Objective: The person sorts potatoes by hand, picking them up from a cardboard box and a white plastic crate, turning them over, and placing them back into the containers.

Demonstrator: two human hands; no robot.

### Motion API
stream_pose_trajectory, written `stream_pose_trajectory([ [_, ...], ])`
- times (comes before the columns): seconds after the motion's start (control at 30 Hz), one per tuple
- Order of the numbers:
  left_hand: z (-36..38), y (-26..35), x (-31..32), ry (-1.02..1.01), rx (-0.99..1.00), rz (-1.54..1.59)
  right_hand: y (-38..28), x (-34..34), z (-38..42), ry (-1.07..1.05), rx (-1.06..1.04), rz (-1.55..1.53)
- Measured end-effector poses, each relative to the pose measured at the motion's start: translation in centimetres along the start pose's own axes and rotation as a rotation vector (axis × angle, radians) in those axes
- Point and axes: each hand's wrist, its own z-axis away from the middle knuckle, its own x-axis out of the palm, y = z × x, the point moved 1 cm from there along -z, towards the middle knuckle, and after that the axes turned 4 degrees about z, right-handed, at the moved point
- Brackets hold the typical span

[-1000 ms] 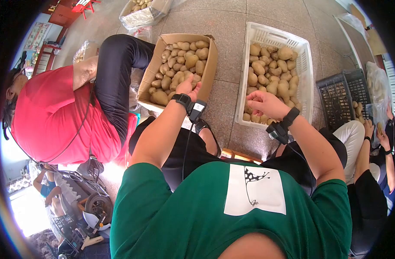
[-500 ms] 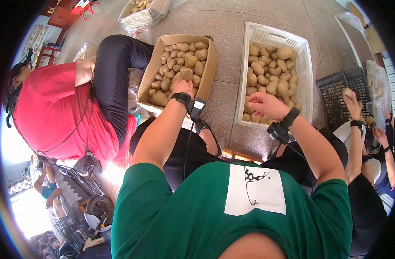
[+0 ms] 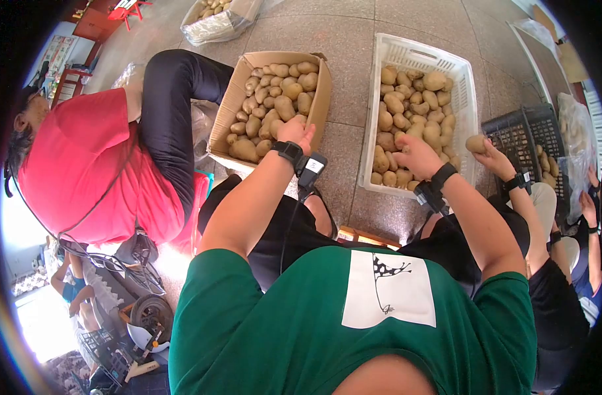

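My left hand point(image 3: 294, 135) is over the near right part of a cardboard box point(image 3: 322, 92) filled with brown potatoes point(image 3: 255, 126). Its fingers are apart, beside a large potato point(image 3: 284, 107), and nothing shows in its grasp. My right hand point(image 3: 418, 159) reaches down into a white plastic crate point(image 3: 473, 99), also holding many potatoes point(image 3: 416, 108). Its thumb and fingers are spread and bent against the potatoes near the crate's middle; the fingertips are partly hidden. Both wrists wear black straps with small devices.
At right, another person's hand point(image 3: 495, 161) holds a potato point(image 3: 475, 143) near a black crate point(image 3: 544, 125) containing potatoes. A person in a red top point(image 3: 90, 171) sits close on the left. Another plastic-lined box point(image 3: 212, 29) of potatoes stands farther back on the tiled floor.
My left hand has drawn off the large potato, which lies in the cardboard box. My right hand has lowered onto the crate's potatoes. The neighbour's hand has moved left with a potato.
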Motion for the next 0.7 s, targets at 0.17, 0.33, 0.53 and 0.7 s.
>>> stream_pose_trajectory([
  [0.17, 2.0, -0.8, 1.3, -0.056, -0.114, -0.033, 3.5, -0.4, -0.8, 0.212, -0.001, 0.481],
  [0.33, 3.0, -1.4, 1.7, -0.086, -0.180, -0.046, 5.1, 0.4, -0.6, 0.004, 0.225, 0.344],
  [0.53, 3.6, -1.7, 2.0, -0.104, -0.206, -0.092, 5.1, 0.7, -0.9, 0.059, 0.087, 0.332],
  [0.7, 3.9, -1.9, 2.1, -0.110, -0.219, -0.117, 4.0, 0.7, -1.0, 0.015, 0.075, 0.395],
])
